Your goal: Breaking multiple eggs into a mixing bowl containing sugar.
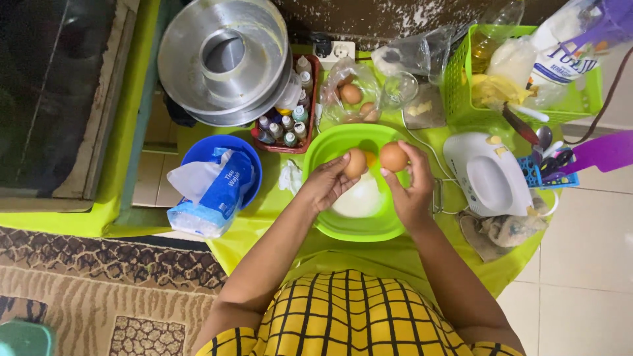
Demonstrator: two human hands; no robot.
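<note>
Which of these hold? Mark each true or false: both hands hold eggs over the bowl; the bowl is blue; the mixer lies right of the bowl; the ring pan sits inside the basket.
1. The left hand and right hand hold egg halves over the green bowl: true.
2. The bowl is blue: false, green.
3. The white hand mixer lies right of the bowl: true.
4. The ring pan sits inside the green basket: false, it rests apart, far left.

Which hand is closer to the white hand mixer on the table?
The right hand. It holds an egg over the green bowl, just beside the white hand mixer. The left hand is farther away, across the bowl.
</note>
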